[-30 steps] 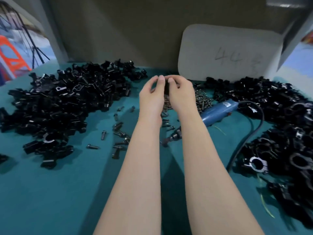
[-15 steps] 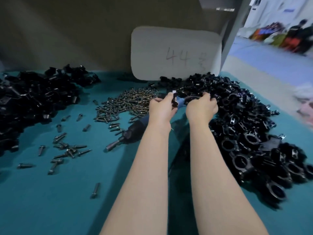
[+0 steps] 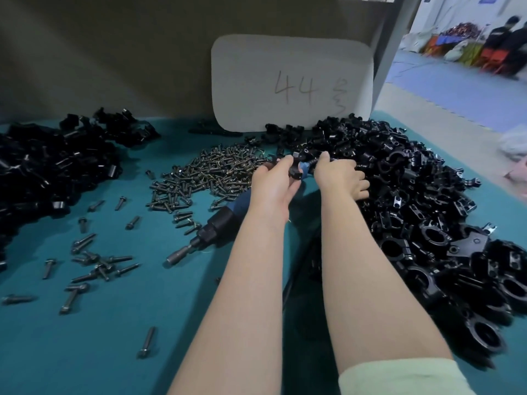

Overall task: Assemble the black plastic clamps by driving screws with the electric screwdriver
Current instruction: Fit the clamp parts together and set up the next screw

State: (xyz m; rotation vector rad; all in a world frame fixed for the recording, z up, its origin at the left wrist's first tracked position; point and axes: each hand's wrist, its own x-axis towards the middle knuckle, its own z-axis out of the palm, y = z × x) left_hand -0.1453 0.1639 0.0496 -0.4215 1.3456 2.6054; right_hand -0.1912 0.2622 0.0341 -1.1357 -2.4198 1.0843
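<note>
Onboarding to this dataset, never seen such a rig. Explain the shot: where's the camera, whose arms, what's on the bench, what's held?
No robot here: a person works with bare hands, filmed by one wide-angle camera worn on the head, looking forward and down. On the teal table lie a left pile and a right pile of black plastic clamp parts, a heap of screws between them, scattered loose screws, and a corded blue electric screwdriver, in neither hand. A white board marked 44 stands at the back. The left hand grips one black clamp part; the right hand is at the right pile, its grasp unclear.
</note>
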